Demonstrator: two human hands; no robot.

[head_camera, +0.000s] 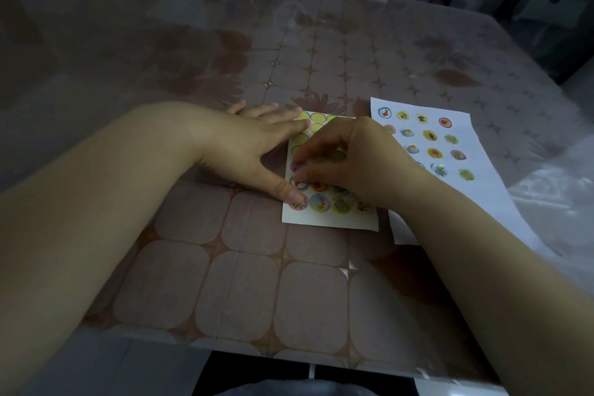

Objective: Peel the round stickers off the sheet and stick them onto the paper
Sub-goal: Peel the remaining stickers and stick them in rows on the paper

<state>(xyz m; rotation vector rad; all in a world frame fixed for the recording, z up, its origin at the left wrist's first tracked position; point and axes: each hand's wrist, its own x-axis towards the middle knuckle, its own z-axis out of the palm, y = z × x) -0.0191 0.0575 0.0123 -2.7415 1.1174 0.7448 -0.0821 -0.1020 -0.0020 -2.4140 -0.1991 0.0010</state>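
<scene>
right hand (350, 161) pinches half-hidden sticker (296, 166), covers sheet (328, 219) middle

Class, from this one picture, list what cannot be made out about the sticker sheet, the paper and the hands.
- Head view: the right hand covers the middle of the sticker sheet, so the stickers left on it cannot be counted.
- Its fingertips hide whether the grip has lifted a sticker.
- The right forearm hides the near left part of the paper.
- The pictures on the stickers are too small and blurred.
</scene>
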